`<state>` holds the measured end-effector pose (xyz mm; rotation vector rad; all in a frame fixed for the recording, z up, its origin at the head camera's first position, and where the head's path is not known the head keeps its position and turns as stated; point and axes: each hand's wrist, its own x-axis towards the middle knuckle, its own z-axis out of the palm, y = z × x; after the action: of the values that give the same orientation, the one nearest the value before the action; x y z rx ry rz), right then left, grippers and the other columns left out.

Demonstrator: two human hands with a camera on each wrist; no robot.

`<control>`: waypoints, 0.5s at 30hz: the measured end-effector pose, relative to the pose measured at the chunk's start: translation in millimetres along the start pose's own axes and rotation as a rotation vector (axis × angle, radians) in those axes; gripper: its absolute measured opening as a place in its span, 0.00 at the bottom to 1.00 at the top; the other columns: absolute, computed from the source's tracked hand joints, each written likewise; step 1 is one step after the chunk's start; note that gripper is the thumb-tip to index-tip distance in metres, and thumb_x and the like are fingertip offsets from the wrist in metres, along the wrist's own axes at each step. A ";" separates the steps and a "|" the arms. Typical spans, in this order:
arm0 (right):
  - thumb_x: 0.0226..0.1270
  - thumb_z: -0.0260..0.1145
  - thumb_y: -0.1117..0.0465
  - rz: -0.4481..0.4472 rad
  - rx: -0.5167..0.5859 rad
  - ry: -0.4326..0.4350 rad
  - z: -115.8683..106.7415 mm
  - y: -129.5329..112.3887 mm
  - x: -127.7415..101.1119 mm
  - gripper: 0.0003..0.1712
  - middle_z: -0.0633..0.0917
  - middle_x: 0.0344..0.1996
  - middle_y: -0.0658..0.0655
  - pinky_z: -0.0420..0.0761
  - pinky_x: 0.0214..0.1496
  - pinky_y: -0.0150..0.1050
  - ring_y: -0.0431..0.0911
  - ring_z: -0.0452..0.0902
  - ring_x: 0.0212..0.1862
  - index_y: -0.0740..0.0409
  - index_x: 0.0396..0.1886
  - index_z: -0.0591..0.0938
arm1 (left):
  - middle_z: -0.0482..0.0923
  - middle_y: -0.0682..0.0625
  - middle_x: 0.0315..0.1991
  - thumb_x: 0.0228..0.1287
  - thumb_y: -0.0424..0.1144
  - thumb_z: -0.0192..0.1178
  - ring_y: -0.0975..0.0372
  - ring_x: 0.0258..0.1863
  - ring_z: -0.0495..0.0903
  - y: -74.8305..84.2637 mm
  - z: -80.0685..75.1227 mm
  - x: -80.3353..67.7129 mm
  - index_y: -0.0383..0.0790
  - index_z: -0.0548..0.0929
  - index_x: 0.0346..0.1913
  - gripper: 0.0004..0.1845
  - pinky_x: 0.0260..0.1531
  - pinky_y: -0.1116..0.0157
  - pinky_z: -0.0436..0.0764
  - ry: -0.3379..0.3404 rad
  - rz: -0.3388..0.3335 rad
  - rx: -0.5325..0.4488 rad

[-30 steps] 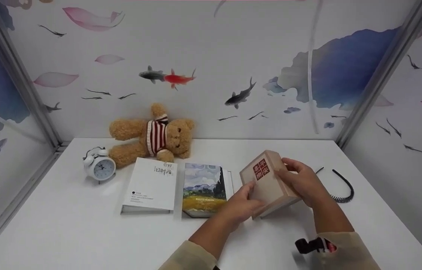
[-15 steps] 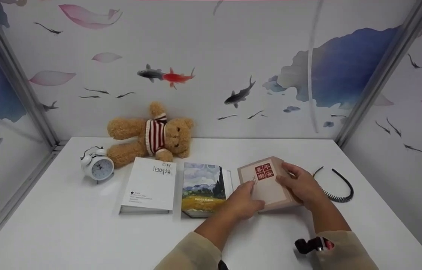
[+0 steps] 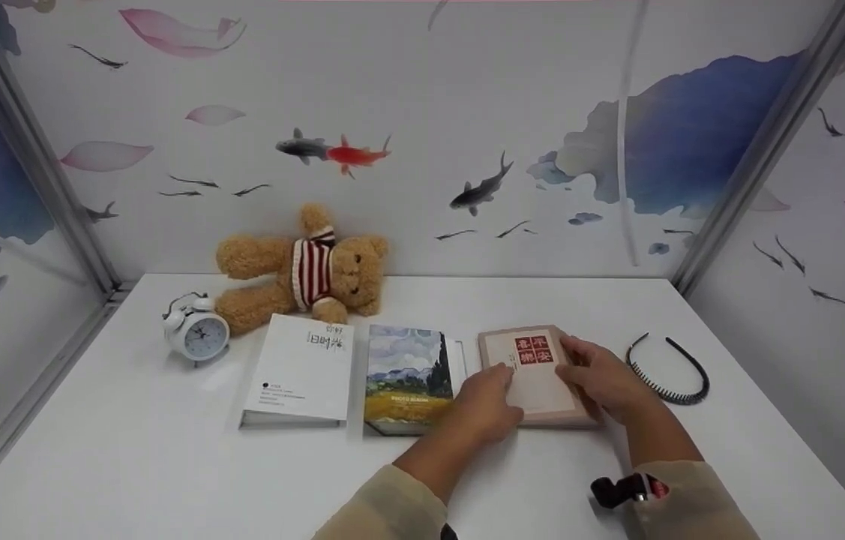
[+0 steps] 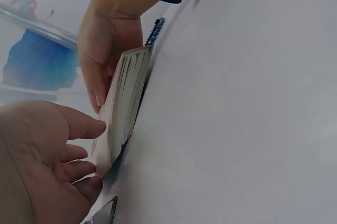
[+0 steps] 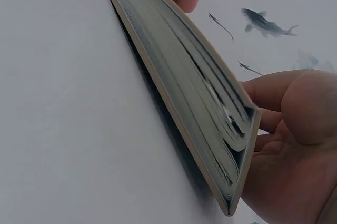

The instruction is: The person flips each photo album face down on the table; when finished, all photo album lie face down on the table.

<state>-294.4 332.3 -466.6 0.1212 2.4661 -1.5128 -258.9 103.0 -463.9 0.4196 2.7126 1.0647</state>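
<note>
A thick beige album [image 3: 542,394] with red square characters on its cover lies nearly flat at the right of the table. At its left edge, my left hand [image 3: 486,405] holds it, with the thumb by the cover. My right hand [image 3: 609,379] grips the spine side, thumb on top. From the right wrist view, the page edges [image 5: 184,84] show between the two covers, and one cover edge sits just over the white surface. Left of it lies a painted landscape photo album [image 3: 407,375], partly covered by my left forearm.
A white album [image 3: 302,367] lies further left, beside a white twin-bell alarm clock [image 3: 199,334]. Behind them a teddy bear [image 3: 313,266] in a striped shirt lies on its side against the back wall. A black toothed headband [image 3: 681,394] is right of my right hand.
The beige album was tilted up and turned; it has come down nearly flat and squared up with the table. Both hands have stayed on it. The other things have not moved.
</note>
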 end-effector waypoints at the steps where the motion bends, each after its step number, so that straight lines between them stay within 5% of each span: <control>1: 0.70 0.64 0.52 -0.016 -0.011 -0.003 0.3 0.5 0.3 0.45 0.52 0.80 0.54 0.49 0.81 0.55 0.53 0.41 0.81 0.46 0.80 0.53 | 0.64 0.50 0.74 0.61 0.41 0.65 0.56 0.75 0.63 0.2 0.3 -0.7 0.44 0.68 0.72 0.36 0.75 0.59 0.61 0.002 0.007 0.025; 8: 0.71 0.63 0.55 -0.021 -0.067 0.014 1.0 -0.3 -0.2 0.42 0.54 0.79 0.58 0.51 0.80 0.55 0.57 0.43 0.81 0.51 0.79 0.55 | 0.64 0.51 0.75 0.65 0.45 0.62 0.55 0.74 0.64 1.3 1.2 -6.5 0.46 0.77 0.65 0.26 0.74 0.58 0.63 0.006 0.085 0.198; 15: 0.69 0.65 0.53 -0.002 -0.123 0.045 0.7 -3.2 1.0 0.42 0.58 0.78 0.58 0.55 0.79 0.56 0.58 0.48 0.80 0.51 0.78 0.58 | 0.63 0.51 0.75 0.66 0.45 0.60 0.56 0.75 0.63 -0.9 -1.1 -7.1 0.48 0.77 0.66 0.25 0.75 0.57 0.62 0.000 0.104 0.168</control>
<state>-295.8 330.2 -464.4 0.1322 2.5874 -1.3696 -252.7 99.4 -463.2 0.5938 2.8179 0.8629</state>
